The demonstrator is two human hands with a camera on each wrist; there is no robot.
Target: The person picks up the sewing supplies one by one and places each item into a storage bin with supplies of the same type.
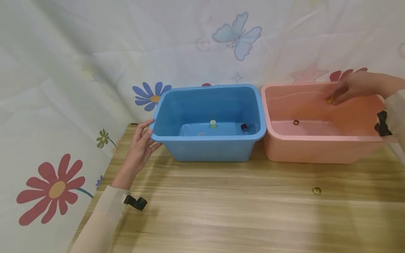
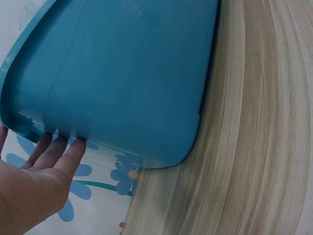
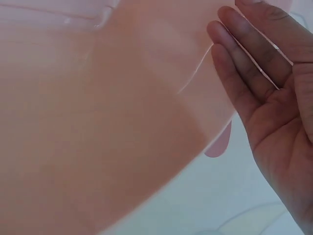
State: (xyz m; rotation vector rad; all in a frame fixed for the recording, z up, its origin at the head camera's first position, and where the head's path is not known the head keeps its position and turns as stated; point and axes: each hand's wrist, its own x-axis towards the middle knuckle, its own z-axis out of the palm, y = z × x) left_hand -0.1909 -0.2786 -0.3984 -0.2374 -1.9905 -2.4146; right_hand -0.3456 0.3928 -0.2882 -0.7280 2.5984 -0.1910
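In the head view, my left hand (image 1: 140, 146) holds the left end of the blue plastic tub (image 1: 215, 149) by its rim. The left wrist view shows several of its fingertips against the tub's outer side, below the lip. My right hand (image 1: 360, 86) reaches over the pink plastic tub (image 1: 310, 149), pinching a small gold-coloured ring (image 1: 330, 100) inside the back wall. Another ring (image 1: 295, 122) lies on this tub's floor. The right wrist view shows the right hand (image 3: 274, 83) by the tub wall, its fingertips partly out of frame and the held ring hidden.
A third gold-coloured ring (image 1: 317, 190) lies on the wooden table (image 1: 221, 211) before the pink tub. Inside the blue tub are a pale green cylinder (image 1: 213, 123), a dark cylinder (image 1: 244, 127) and a small white round piece (image 1: 201, 134). A patterned cloth (image 1: 177, 42) hangs behind.
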